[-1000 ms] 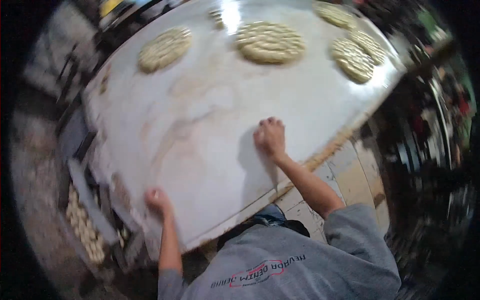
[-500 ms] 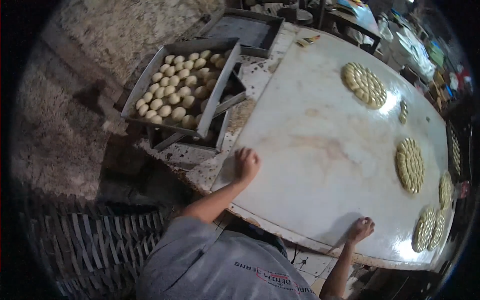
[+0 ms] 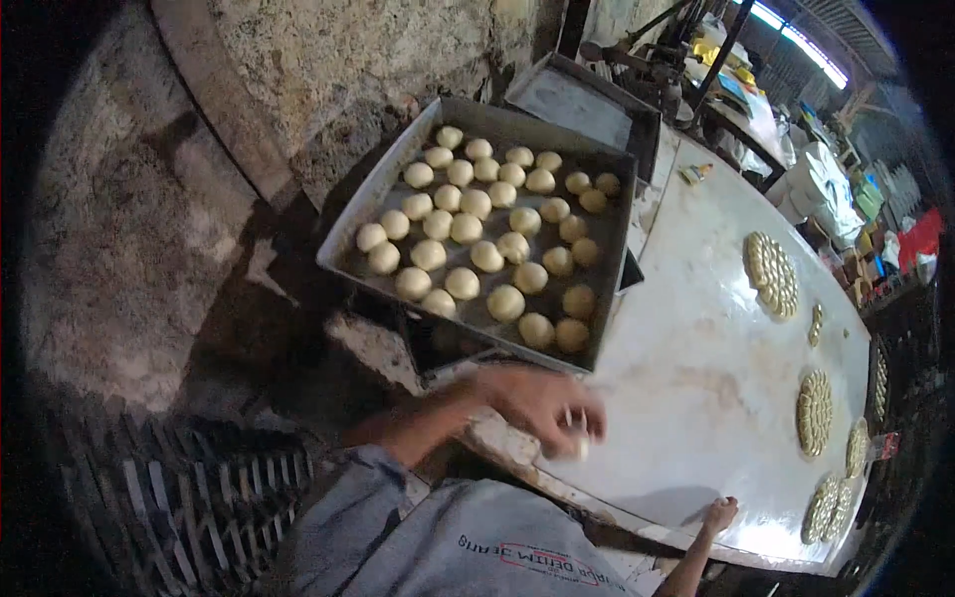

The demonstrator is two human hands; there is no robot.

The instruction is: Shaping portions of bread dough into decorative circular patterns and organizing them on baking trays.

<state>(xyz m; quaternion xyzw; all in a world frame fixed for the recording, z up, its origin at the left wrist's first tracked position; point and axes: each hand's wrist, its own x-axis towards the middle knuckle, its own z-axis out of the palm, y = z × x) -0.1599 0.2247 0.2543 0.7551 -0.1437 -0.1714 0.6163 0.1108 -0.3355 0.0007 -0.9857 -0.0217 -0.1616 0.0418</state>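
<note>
My left hand (image 3: 547,401), blurred by motion, hovers over the near left edge of the table, just in front of the tray's near corner. Its fingers are curled round a pale dough ball (image 3: 581,444), which shows only in part. Beside it, a deep metal tray (image 3: 350,221) carries many round dough balls (image 3: 466,228), loosely spread. Farther right, my right hand (image 3: 721,513) is low at the table's near edge with its fingers closed; whatever they may hold is hidden.
The white tabletop (image 3: 686,418) bears braided-looking dough rounds (image 3: 815,413) along its right side. An empty metal tray (image 3: 577,102) stands behind the full one. A small colourful packet (image 3: 695,173) lies at the table's far edge. A rough wall (image 3: 348,60) rises at left.
The view has swung toward the tray, which now looks larger. My left hand has risen off the tabletop and come near the tray's front corner. My right hand stays by the table's near edge.
</note>
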